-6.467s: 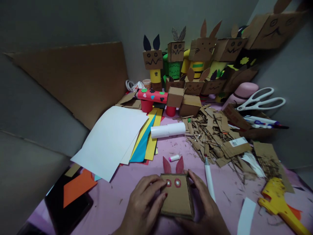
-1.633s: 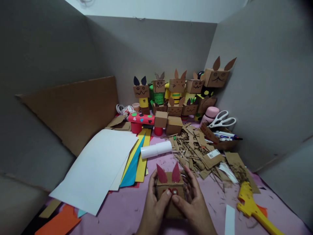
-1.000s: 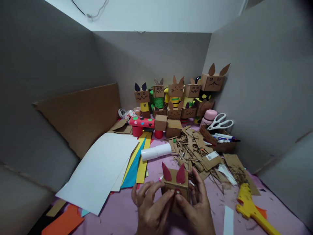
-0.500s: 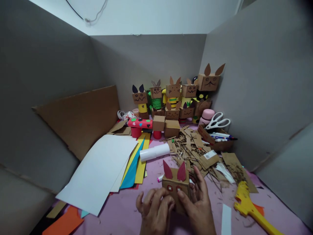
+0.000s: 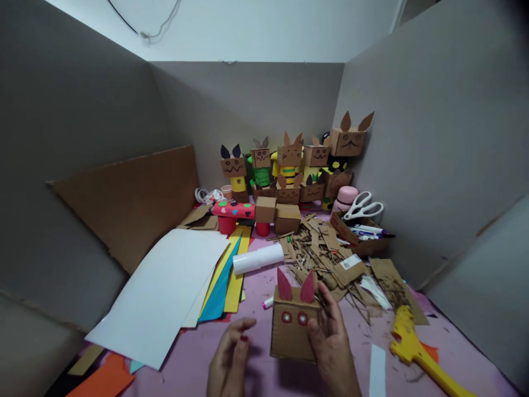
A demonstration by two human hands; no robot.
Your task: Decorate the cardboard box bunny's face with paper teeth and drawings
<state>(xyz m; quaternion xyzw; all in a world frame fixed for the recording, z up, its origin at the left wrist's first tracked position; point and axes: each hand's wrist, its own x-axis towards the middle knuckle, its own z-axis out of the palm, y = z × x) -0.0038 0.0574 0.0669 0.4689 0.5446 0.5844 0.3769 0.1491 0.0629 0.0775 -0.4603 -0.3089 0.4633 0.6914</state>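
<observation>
My right hand (image 5: 333, 344) grips a small cardboard box head (image 5: 291, 331) by its right side, above the pink table near the front edge. The box has two red paper ears on top and two round red-and-white eyes on its front face, which is turned toward me. Off to the left of the box hovers my left hand (image 5: 229, 361), fingers loosely apart, touching nothing. A pink-capped marker (image 5: 268, 302) lies just behind the box.
White and coloured paper sheets (image 5: 165, 292) lie left. A white roll (image 5: 258, 258) and a heap of cardboard scraps (image 5: 326, 251) sit behind. Cardboard animal figures (image 5: 289, 165) line the back wall. Scissors (image 5: 363, 207) and pens rest right; a yellow tool (image 5: 417, 350) lies front right.
My left hand has let go of the box and drawn away to the left. The right hand alone keeps the box, its face now fully visible.
</observation>
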